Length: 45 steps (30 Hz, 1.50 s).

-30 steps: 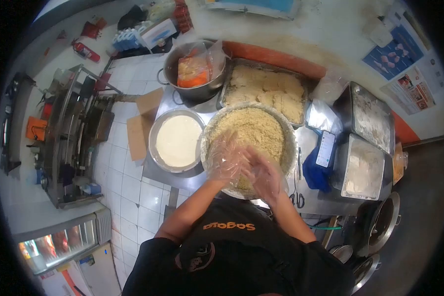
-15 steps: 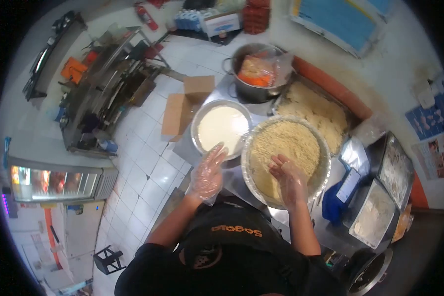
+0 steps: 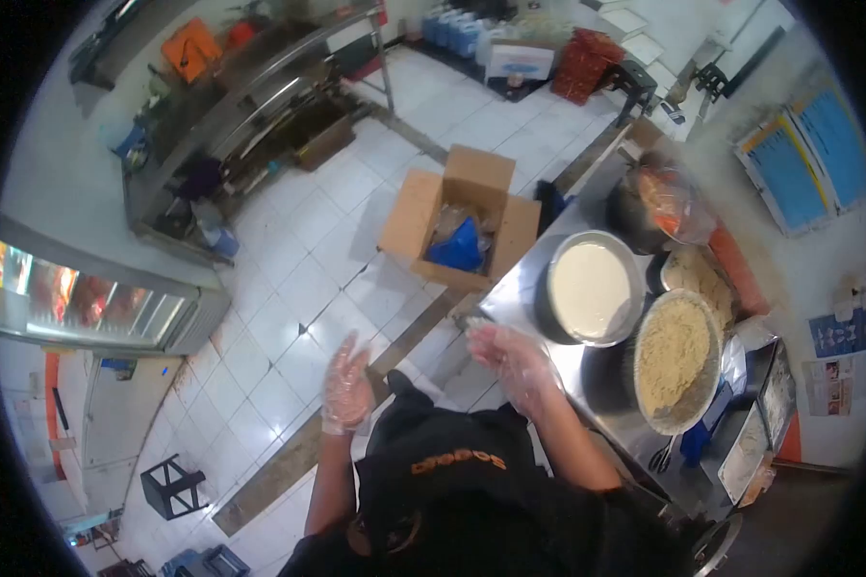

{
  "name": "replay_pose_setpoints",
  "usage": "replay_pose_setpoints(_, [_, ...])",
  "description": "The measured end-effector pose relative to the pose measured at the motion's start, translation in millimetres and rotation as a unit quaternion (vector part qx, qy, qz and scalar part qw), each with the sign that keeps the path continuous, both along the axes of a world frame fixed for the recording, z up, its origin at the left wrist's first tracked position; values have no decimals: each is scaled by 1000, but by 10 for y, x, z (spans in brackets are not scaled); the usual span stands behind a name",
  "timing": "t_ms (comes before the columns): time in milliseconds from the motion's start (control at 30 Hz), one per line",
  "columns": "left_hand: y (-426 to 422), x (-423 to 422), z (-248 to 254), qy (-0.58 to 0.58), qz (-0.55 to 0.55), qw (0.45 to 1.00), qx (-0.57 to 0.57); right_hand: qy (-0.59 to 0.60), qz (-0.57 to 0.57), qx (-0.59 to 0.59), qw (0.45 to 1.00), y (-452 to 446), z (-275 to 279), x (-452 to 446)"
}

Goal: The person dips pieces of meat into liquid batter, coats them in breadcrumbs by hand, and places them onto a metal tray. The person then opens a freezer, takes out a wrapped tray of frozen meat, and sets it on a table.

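My left hand, in a clear plastic glove, is held over the tiled floor with its fingers apart and nothing in it. My right hand, gloved the same way, is just left of the steel table's edge; its fingers are stretched out and slightly blurred. Nearest to it stands a round metal pot of pale, creamy liquid. To the right of that is a wide metal bowl heaped with yellowish crumbly flour mix. Both hands are apart from these containers.
An open cardboard box with a blue bag inside sits on the floor ahead. On the steel table are a dark pot, scissors and a floury tray. A black stool stands at left.
The view has swung left, bringing the box interior into sight. My right hand has left the bowl of flour mix, and my left hand has left the rim of the liquid's pot.
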<state>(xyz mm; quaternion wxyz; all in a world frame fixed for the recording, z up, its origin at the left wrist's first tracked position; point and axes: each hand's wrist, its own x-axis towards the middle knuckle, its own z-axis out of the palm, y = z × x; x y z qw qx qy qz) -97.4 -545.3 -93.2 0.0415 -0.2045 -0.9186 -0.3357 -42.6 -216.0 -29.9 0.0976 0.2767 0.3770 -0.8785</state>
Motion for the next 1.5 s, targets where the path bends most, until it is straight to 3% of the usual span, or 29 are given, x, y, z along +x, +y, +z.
replay_pose_setpoints(33, [-329, -80, 111, 70, 0, 994, -84, 16, 6, -18, 1000, -230, -1, -180])
replay_pose_setpoints(67, [-619, -116, 276, 117, 9, 993, -8, 5, 29, 2, 1000, -449, 130, -357])
replay_pose_setpoints(133, [-1122, -152, 258, 36, 93, 975, 198, 3, 70, 34, 997, -746, 131, -639])
replay_pose_setpoints(200, [-1541, -279, 92, 37, 125, 960, 247, 5, 105, 85, 991, -913, 65, -863])
replay_pose_setpoints(300, [-1671, -693, 216, 70, 74, 971, 217, 10, 88, 100, 991, -917, -181, -1097])
replay_pose_setpoints(433, [-1357, -1428, 213, -59, -6, 956, 286, -91, -51, 113, 988, -867, -250, -1344])
replay_pose_setpoints(567, [-812, -2433, 480, -60, -146, 972, 175, -113, -166, 86, 976, -747, -505, -1612])
replay_pose_setpoints(700, [-293, -3540, 658, -143, -167, 960, 174, -153, -229, 61, 959, -749, -836, -2254])
replay_pose_setpoints(733, [-281, -3853, 568, -118, -184, 970, 106, -69, -183, -36, 980, -623, -1185, -2380])
replay_pose_setpoints(833, [-520, -4878, -148, -62, -213, 971, -91, -135, -272, -74, 950, -575, -1415, -3275])
replay_pose_setpoints(867, [-788, -5161, -597, -72, -187, 968, -153, -120, -224, -75, 964, -435, -1726, -3591])
replay_pose_setpoints(933, [-1462, -5633, -1480, -93, -121, 949, -274, -116, -296, -64, 946, -287, -1639, -4274])
replay_pose_setpoints(967, [-1718, -5725, -1676, -91, -96, 937, -324, -123, -330, -53, 935, -231, -1596, -4547])
replay_pose_setpoints(1000, [-1978, -5772, -1837, -172, -73, 915, -357, -123, -335, -42, 933, -156, -1589, -4809])
replay_pose_setpoints(1067, [-2121, -5829, -1780, -307, -29, 869, -387, -111, -339, 6, 934, 111, -1515, -5335])
replay_pose_setpoints(1233, [-2198, -6402, -1811, -414, -23, 813, -410, -115, -344, 62, 930, 555, -861, -6374])
replay_pose_setpoints(1400, [-1958, -8029, -1981, -385, -90, 807, -439, -89, -361, 150, 916, 728, -589, -6962])
replay_pose_setpoints(1500, [-1590, -9403, -2132, -296, -131, 830, -454, -37, -428, 266, 863, 707, -1171, -6739])
